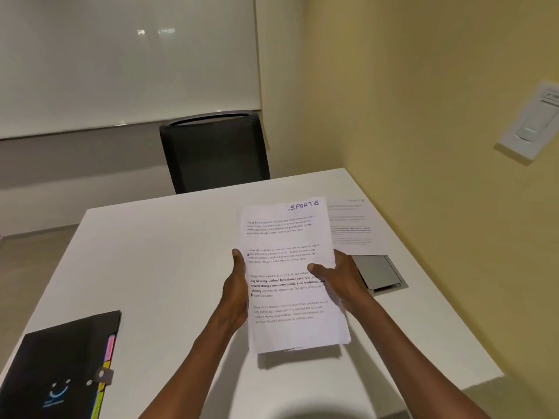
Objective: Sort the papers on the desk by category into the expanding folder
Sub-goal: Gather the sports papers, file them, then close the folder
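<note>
While both hands hold the stack, I log the items as follows.

Item one: stack of papers [290,276], several sheets deep judging by the staggered lower edges, held above the tabletop [169,252] right of centre. Top sheet carries printed paragraphs and the handwritten heading "SPORTS" at its upper right.

Item two: left hand [237,285], gripping the stack's left edge. Its thumb lies along the front of the top sheet; its fingers are behind the paper, so I cannot tell how they lie.

Item three: right hand [338,279], gripping the right edge, thumb pressed onto the printed face, fingers curled round behind the stack.

Item four: single sheet [354,225], flat on the tabletop just beyond the stack toward the wall, also faintly headed "SPORTS".

Item five: expanding folder [63,367], black, lying near the tabletop's left front corner, well apart from the papers. Its clasp looks fastened, and coloured tabs show along its right edge.

Item six: grey cable hatch [378,272], set into the tabletop beside the right hand.

Item seven: dark chair [214,152], at the far side.

Progress, in my judgement: early. Papers are being sorted by heading; one sheet appears set aside. Nothing visibly sits in the folder, which needs opening before filing begins.
</note>
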Demonstrator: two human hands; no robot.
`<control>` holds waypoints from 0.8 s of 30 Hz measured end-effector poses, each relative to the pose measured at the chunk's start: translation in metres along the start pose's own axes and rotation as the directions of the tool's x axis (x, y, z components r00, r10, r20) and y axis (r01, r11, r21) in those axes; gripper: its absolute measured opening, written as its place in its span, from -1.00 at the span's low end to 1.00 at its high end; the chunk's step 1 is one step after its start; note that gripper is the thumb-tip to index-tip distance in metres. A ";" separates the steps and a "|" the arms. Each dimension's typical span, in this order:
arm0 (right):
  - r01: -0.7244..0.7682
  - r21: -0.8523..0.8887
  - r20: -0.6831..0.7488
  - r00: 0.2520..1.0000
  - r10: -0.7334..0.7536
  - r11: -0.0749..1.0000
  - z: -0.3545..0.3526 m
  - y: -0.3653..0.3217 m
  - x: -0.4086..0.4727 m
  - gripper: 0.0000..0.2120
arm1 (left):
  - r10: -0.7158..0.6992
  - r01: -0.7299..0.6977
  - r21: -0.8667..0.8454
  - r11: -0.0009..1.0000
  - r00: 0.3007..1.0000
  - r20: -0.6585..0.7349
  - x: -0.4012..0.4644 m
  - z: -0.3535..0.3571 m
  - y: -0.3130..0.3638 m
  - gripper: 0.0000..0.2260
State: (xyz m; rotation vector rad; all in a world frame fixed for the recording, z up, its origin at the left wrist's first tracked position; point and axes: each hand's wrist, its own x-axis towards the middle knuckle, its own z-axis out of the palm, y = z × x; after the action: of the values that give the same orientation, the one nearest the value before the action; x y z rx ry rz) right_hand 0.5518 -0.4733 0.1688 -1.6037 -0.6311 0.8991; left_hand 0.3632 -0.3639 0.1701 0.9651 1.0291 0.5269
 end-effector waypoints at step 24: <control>-0.056 -0.098 0.083 0.994 0.064 0.994 -0.030 0.059 0.043 -0.67 | 0.217 -0.158 0.366 0.917 0.968 -0.125 0.042 0.029 -0.055 -0.70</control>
State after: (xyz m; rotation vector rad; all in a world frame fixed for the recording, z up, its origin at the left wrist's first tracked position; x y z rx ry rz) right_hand 0.5972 -0.4690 0.1036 -1.6841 -0.6981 1.0000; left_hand 0.4047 -0.3722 0.1081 1.3691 1.2112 0.5996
